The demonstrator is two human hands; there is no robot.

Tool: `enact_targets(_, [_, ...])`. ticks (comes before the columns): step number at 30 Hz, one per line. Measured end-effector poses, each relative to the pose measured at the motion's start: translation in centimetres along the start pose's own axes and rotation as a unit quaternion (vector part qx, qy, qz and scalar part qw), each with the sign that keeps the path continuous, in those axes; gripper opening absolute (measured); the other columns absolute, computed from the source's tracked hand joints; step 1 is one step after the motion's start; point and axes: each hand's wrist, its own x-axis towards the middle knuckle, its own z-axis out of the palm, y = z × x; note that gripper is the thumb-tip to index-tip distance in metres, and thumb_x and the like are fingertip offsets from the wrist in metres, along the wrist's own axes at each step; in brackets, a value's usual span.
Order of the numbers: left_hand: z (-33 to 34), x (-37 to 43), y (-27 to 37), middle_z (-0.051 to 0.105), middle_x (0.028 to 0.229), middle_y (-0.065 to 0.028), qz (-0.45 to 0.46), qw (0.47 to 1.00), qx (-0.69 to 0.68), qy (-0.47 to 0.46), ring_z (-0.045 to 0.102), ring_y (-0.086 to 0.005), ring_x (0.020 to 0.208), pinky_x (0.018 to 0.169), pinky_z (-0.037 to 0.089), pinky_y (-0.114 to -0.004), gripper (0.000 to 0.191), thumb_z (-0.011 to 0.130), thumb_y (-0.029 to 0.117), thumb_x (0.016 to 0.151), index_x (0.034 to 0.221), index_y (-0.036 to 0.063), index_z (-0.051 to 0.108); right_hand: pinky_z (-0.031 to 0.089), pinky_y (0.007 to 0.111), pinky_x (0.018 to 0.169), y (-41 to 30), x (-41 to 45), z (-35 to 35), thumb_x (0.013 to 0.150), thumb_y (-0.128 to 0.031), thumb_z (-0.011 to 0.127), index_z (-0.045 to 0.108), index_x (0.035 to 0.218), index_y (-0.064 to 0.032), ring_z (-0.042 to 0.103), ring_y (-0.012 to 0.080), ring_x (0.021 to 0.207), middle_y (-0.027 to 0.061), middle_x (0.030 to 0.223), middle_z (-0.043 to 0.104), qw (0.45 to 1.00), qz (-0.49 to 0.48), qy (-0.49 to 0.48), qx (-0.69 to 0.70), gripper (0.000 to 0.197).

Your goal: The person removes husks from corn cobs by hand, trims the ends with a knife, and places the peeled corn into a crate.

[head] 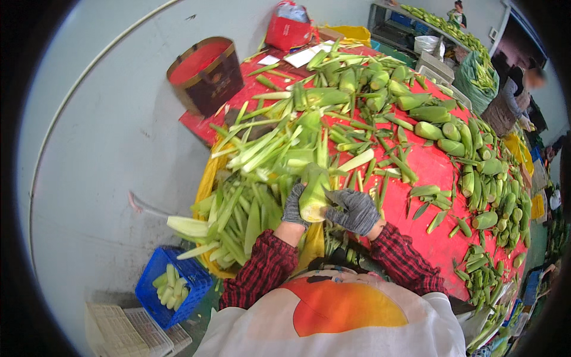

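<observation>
An ear of corn (pixel 315 196), still in green husk, is held in my left hand (pixel 294 205), its pale cut end turned down towards me. A grey knit glove covers each hand. My right hand (pixel 354 211) is at the right side of the ear, thumb by the cut end. Between its fingers and the husk shows a dark pointed piece (pixel 331 195); I cannot tell whether it is a blade or part of the glove. Below and left of my hands, stripped husks (pixel 241 218) fill a yellow-rimmed container (pixel 205 178).
The red tabletop (pixel 401 214) carries many husked ears (pixel 450 131) and loose leaves. A blue crate (pixel 151 285) with peeled ears stands on the floor at left. A dark bucket-shaped bag (pixel 218 85) and a red bag (pixel 290 31) stand at the back. A person (pixel 508 102) works at far right.
</observation>
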Motion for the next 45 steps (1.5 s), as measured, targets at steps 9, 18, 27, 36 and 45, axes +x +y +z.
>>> enact_targets(9, [-4.6,-8.6,3.6,0.050,0.103,-0.0152,0.064,0.995,0.001,0.073,0.053,-0.0314,0.086,0.069,0.047,-0.046,0.051,0.056,0.010,0.070,0.117,0.0120,0.037,0.044,0.039,0.059,-7.6,1.2,5.1,0.070,-0.027,0.053,0.055,0.079,-0.0053,0.056,0.0298,0.069,0.0125,0.072,0.055,0.924,-0.090,-0.270,-0.256,0.023])
enact_targets(18, [-7.1,-12.9,6.3,0.047,0.104,-0.0148,0.222,0.948,0.069,0.218,0.053,-0.0307,0.085,0.069,0.049,-0.042,0.061,0.059,0.004,0.067,0.120,0.0123,0.030,0.043,0.038,0.058,-8.7,1.5,10.8,0.071,-0.031,0.053,0.054,0.071,-0.0056,0.055,0.0301,0.064,0.0139,0.066,0.055,0.955,-0.056,-0.179,-0.230,0.025])
enact_targets(27, [-6.3,-20.6,7.2,0.055,0.099,-0.0183,0.144,0.987,-0.020,-0.067,0.057,-0.0274,0.083,0.073,0.049,-0.039,0.051,0.060,0.026,0.069,0.107,-0.0054,0.045,0.042,0.031,0.039,4.7,8.6,6.7,0.073,-0.023,0.055,0.055,0.068,-0.0033,0.049,0.0198,0.039,0.0090,0.055,0.054,0.920,0.307,0.161,0.181,0.021])
enact_targets(36, [-6.3,-18.6,7.8,0.055,0.092,-0.0064,0.157,0.927,0.313,0.137,0.052,-0.0153,0.082,0.075,0.043,-0.026,0.052,0.042,0.048,0.081,0.107,0.0025,0.048,0.040,0.019,0.038,-9.8,2.9,13.2,0.071,-0.021,0.063,0.055,0.078,0.0036,0.048,0.0086,0.040,0.0048,0.059,0.054,0.868,0.222,-0.199,0.398,0.027])
enact_targets(45, [-4.1,-17.7,5.0,0.053,0.096,-0.0101,0.239,0.824,0.476,0.196,0.050,-0.0165,0.084,0.075,0.040,-0.028,0.058,0.062,0.040,0.071,0.107,-0.0017,0.045,0.043,0.023,0.042,-8.4,0.9,13.2,0.065,-0.011,0.065,0.057,0.081,0.0054,0.052,0.0103,0.047,0.0065,0.062,0.057,0.910,0.233,-0.206,0.274,0.024])
